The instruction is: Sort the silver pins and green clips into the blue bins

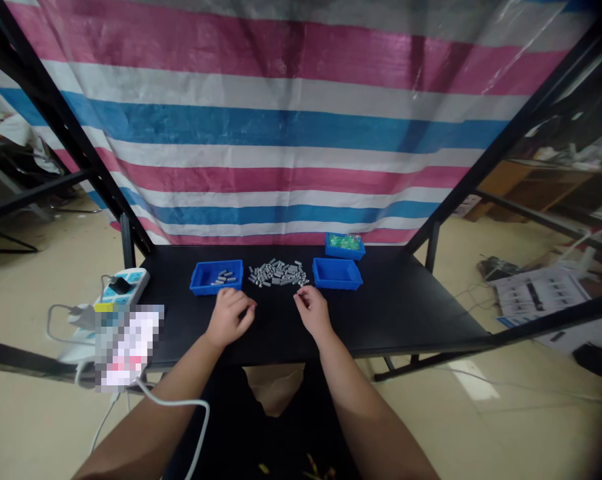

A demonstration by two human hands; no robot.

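Observation:
A loose pile of small grey metal cylinders [279,273] lies in the middle of the black table. At its near right edge is my right hand [314,311], thumb and fingers drawn together; whether a cylinder is between them is hidden. My left hand [229,316] is just in front of the left blue tray [201,287], its fingers curled with the thumb close to them. What it may hold does not show. Several similar cylinders [224,277] lie inside that tray. To the right of the pile sits a second blue tray [337,273] with a bare bottom.
A third blue tray [348,254] holds green, clear-wrapped items [345,242] at the back right. On the left edge are a white power strip [137,280], a blurred-out device [131,347] and white cables [181,403]. A striped sheet [281,160] hangs behind the table.

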